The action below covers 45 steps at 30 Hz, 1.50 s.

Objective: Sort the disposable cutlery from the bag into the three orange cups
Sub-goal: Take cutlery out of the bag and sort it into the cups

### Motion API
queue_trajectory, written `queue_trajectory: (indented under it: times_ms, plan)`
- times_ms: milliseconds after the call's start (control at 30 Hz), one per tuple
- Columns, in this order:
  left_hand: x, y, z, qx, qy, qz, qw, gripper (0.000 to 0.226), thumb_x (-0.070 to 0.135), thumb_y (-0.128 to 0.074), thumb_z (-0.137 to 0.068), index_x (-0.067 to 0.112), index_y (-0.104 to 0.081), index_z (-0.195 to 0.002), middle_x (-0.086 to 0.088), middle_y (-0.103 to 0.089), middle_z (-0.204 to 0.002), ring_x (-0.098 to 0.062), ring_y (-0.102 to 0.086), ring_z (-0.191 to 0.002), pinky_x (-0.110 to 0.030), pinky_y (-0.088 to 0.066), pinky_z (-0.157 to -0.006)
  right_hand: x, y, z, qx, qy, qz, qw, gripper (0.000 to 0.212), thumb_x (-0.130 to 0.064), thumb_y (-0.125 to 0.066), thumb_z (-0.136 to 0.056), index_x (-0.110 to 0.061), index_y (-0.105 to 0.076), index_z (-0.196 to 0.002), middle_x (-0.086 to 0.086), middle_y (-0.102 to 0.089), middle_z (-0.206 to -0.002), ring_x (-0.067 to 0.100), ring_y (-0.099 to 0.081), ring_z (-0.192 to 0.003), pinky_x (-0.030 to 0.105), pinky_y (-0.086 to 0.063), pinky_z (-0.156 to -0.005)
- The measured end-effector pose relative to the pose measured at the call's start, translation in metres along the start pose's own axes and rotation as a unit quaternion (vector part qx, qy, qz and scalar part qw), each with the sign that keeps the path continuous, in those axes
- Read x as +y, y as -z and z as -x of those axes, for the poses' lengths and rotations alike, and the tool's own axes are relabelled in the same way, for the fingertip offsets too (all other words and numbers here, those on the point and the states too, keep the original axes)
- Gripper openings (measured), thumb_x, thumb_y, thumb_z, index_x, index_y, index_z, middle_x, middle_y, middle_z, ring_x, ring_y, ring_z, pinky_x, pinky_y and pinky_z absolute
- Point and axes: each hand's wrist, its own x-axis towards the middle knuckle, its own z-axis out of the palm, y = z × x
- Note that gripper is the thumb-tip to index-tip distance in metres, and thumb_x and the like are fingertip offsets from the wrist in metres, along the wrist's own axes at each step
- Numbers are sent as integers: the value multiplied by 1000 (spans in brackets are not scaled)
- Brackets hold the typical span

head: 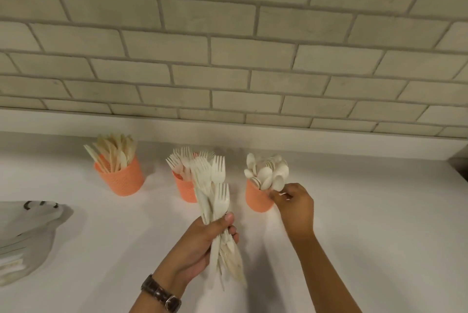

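Forks (215, 201) sit bunched in the closed left grip (202, 244), while the right grip (295, 207) pinches a spoon (278, 183) in the right cup (257, 201) near the desk's (379, 211) back edge.

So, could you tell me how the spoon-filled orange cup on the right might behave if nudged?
It probably tips easily: the spoons stand well above the orange cup, making it top-heavy. It likely also slides readily, being seemingly light on the smooth white counter.
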Motion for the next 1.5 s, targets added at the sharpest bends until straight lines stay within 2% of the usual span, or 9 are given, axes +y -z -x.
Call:
queue_trajectory:
  times_ms: [100, 200, 333, 467, 833, 1000, 1133, 1400, 1500]
  plan:
    - [5, -2, 3, -28, 14, 22, 999, 10, 10, -70, -69, 9, -63, -75, -4, -54, -63, -15, -56, -57, -29, -54, -64, -5, 7, 21, 17, -56, -67, 996, 26, -16, -79, -73, -26, -58, -86, -6, -62, -81, 10, -61, -68, 11, -47, -60]
    - [7, 3, 2, -39, 9, -14, 999, 26, 18, -78, -61, 10, -61, -80, -3, -55, -64, -15, -56, -59, -30, -53, -67, -14, 8, 54, 22, -98, -102, 990, 20, -20, -75, -78, -19, -57, -87, 3, -62, -79, 21, -62, -62, 36, -57, -60]
    - [3, 5, 2, -57, -37, -94, 993, 52, 40, -87, -53, 8, -62, -85, -1, -53, -61, -14, -54, -58, -29, -50, -66, -47, 5, 89, -128, -63, -186, 972, 12, -8, -68, -83, -9, -66, -70, 1, -63, -56, 13, -58, -49, 25, -52, -49]
    - [0, 1, 6, -94, -69, -126, 985, 69, 57, -82, -54, 4, -72, -97, -5, -47, -65, -16, -46, -65, -28, -46, -63, -72, 2, 94, -203, -54, -237, 949, 8, -2, -67, -83, -6, -72, -78, 5, -67, -56, 14, -61, -50, 25, -52, -51]
    - [7, 19, 33, -101, -72, -100, 987, 72, 50, -89, -43, 4, -62, -91, -2, -55, -57, -13, -50, -53, -22, -46, -54, -80, -23, 105, -257, -51, -251, 932, 17, 11, -65, -78, -3, -71, -85, 10, -62, -55, 18, -58, -40, 27, -50, -42]
    - [13, 31, 41, -71, -89, -142, 983, 72, 40, -88, -50, 5, -61, -106, -11, -63, -87, -12, -57, -67, -24, -47, -61, -86, -42, 115, -191, -25, -269, 944, 13, -12, -76, -71, -5, -68, -64, 8, -58, -55, 25, -52, -41, 30, -46, -41]
    - [8, 34, 44, -54, -85, -147, 984, 56, 30, -80, -55, 5, -61, -101, -4, -56, -78, -10, -55, -65, -25, -47, -60, -94, -47, 116, -165, -34, -245, 955, 35, -28, -71, -76, 2, -61, -60, 1, -50, -45, 20, -49, -44, 29, -45, -45]
    - [9, 43, 48, -38, -82, -141, 986, 68, 30, -84, -53, 4, -61, -111, -9, -63, -83, -10, -56, -59, -24, -48, -56, -96, -42, 119, -265, -43, -261, 927, 13, -7, -73, -77, -5, -74, -90, 17, -73, -81, 29, -64, -60, 35, -53, -51]
    - [6, 45, 49, -25, -75, -130, 988, 71, 34, -89, -48, 5, -63, -108, -9, -59, -75, -11, -50, -54, -24, -47, -56, -98, -41, 116, -281, -38, -250, 926, 10, -3, -71, -78, -1, -74, -88, 14, -73, -74, 25, -63, -54, 34, -54, -49]
